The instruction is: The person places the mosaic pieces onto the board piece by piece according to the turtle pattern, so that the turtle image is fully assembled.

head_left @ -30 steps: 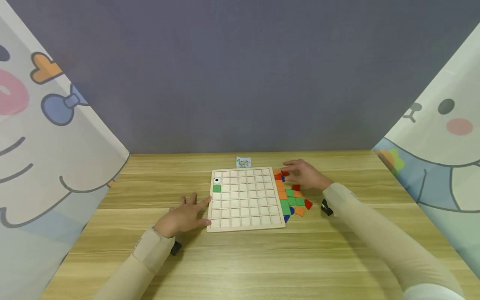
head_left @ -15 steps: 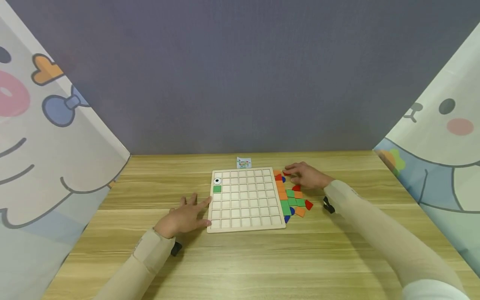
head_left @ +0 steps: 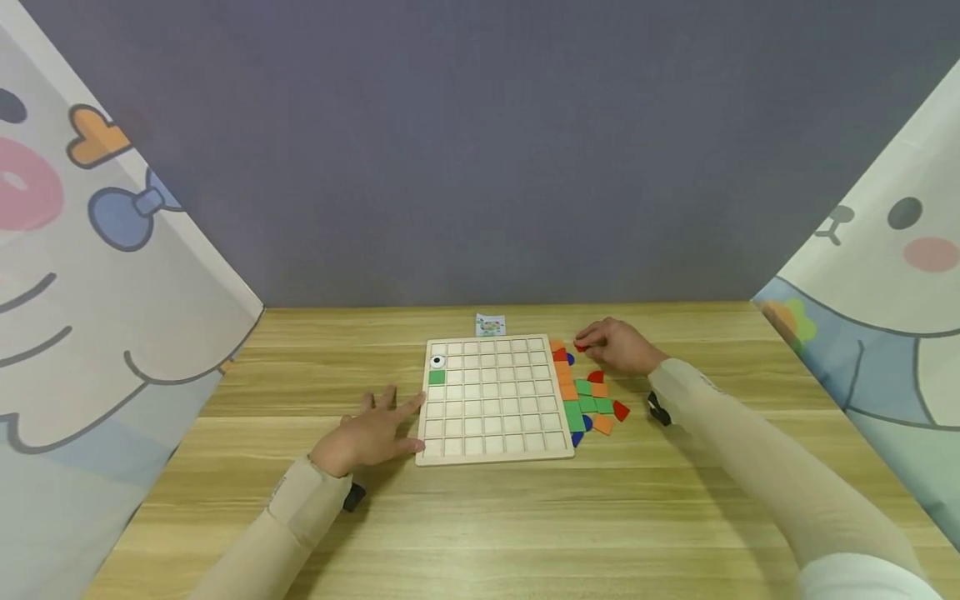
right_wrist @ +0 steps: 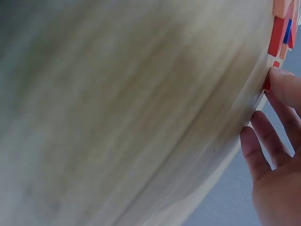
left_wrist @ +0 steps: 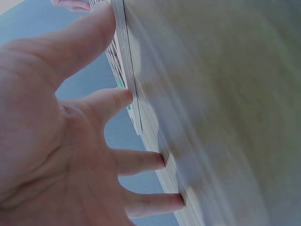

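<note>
My left hand (head_left: 371, 435) lies with fingers spread at the left edge of a wooden grid board (head_left: 495, 461). In the left wrist view its thumb and index fingertip touch the board's edge, while two other fingertips rest on the table. My right hand (head_left: 618, 346) pinches a small red tile (head_left: 581, 347) between thumb and fingers, just off the board's upper right corner. The right wrist view shows this red tile (right_wrist: 267, 84) low at the table, partly hidden by the thumb. On the board, a white eye tile (head_left: 437, 362) sits above a green square tile (head_left: 437, 377) in the left column.
Loose tiles lie along the board's right side: orange tiles (head_left: 566, 379), green tiles (head_left: 585, 404), red ones (head_left: 621, 410) and blue ones (head_left: 577, 438). A small picture card (head_left: 491, 325) lies behind the board. A grey panel (head_left: 495, 158) rises at the table's back edge.
My right hand has gone from reaching over the top of the tile pile to pinching a red tile, which has shifted slightly right, away from the pile. The left hand has stayed in place.
</note>
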Available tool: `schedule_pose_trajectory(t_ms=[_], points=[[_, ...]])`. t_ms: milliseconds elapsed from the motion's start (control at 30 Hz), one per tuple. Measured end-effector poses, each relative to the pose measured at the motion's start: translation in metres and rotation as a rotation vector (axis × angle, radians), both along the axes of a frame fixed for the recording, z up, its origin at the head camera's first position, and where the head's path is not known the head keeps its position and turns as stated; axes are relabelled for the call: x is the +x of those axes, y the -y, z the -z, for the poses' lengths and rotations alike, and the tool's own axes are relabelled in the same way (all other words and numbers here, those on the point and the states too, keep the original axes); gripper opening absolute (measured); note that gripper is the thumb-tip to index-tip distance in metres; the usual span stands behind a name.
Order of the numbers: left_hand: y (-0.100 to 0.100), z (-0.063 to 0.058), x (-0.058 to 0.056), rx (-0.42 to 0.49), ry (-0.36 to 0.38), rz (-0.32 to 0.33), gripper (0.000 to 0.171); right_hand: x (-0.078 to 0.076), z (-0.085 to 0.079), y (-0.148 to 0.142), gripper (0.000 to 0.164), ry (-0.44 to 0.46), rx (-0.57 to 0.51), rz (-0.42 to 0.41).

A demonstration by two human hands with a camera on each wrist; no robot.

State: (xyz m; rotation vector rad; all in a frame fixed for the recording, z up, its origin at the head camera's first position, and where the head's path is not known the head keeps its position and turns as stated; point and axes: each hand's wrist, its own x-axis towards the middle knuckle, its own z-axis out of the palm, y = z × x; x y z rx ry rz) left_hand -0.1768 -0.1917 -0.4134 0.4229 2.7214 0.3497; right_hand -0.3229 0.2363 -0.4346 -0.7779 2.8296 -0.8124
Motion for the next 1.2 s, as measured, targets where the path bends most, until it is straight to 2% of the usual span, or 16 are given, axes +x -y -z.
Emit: schedule_pose_trajectory(t_ms=[300,700,867,1200], points=[[-0.001,-0.002,0.001,0.005,0.006,-0.001,0.078,0.000,-0.006,0.010,0.016,-0.040,0.005,0.016],[-0.003,-0.005,0.004,-0.003,0.010,0.004,0.078,0.001,-0.010,0.011,0.014,0.017,-0.111,0.039],[-0.003,-0.005,0.004,-0.006,0.013,0.006,0.079,0.006,-0.017,0.035,0.013,0.029,-0.167,0.038],[-0.004,-0.005,0.004,-0.001,0.016,-0.005,0.078,0.011,-0.019,0.093,0.017,0.011,-0.260,-0.091]])
